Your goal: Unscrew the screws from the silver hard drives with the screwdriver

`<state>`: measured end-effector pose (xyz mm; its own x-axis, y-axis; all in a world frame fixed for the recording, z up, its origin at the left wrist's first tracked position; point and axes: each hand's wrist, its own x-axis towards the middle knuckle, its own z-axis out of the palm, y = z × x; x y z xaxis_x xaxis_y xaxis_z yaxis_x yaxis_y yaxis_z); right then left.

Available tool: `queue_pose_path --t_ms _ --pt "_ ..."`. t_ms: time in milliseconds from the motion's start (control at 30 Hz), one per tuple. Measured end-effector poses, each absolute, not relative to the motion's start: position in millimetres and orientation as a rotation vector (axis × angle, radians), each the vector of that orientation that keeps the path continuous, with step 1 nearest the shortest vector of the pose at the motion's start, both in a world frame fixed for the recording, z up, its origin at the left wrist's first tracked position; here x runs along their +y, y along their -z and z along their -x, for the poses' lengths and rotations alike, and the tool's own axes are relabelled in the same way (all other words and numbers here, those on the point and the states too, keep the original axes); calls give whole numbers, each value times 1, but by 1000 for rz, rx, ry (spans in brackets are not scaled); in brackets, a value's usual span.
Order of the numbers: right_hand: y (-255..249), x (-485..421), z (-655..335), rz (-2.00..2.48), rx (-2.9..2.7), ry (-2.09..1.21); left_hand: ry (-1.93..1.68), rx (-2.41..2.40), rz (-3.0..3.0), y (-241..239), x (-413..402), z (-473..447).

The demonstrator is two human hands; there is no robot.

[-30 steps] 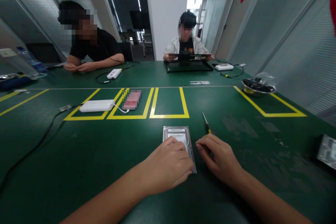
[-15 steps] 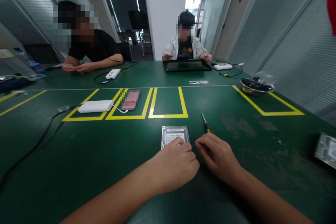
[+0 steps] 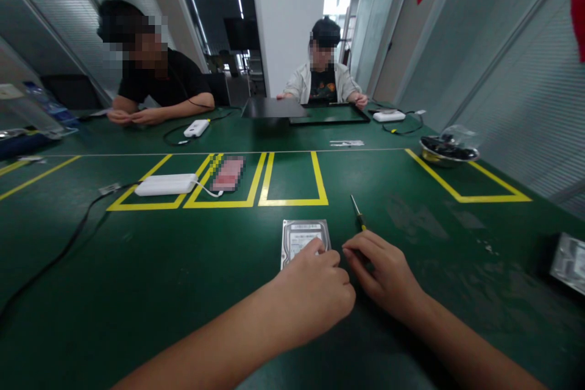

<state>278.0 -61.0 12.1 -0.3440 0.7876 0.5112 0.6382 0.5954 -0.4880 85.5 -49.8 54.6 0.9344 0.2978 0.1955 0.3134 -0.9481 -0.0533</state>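
A silver hard drive (image 3: 305, 234) with a white label lies on the green table in front of me. My left hand (image 3: 315, 286) is over its near right part, fingers curled and closed; whatever they hold, if anything, is hidden. Just to the right, my right hand (image 3: 381, 265) rests low over the table, thumb and forefinger pressed together. I cannot make out anything between those fingertips. A screwdriver (image 3: 361, 219) with a yellow and black handle points away from me, its rear end hidden behind my right hand.
Yellow tape (image 3: 292, 202) marks boxes on the table. A white power bank (image 3: 167, 184) and a pink phone (image 3: 227, 174) lie left. A metal bowl (image 3: 448, 153) of dark parts stands right; another drive (image 3: 569, 262) is at the right edge. Across sit two people; one holds a dark panel (image 3: 274, 108).
My left hand has shifted slightly right and nearer to me, baring more of the hard drive. My right hand barely moved. The person opposite has lifted a dark panel out of the black frame.
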Motion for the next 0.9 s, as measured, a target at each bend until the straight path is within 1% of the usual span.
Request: queue_pose_path --t_ms 300,633,900 --pt "-12 -58 -281 1156 -2082 -206 341 -480 3004 -49 -53 -80" --pt "-14 -52 -288 1247 -2069 -98 606 -605 3021 -25 -53 -63" --pt "2 -42 -298 1554 -2047 149 802 -576 3087 -25 -58 -43"
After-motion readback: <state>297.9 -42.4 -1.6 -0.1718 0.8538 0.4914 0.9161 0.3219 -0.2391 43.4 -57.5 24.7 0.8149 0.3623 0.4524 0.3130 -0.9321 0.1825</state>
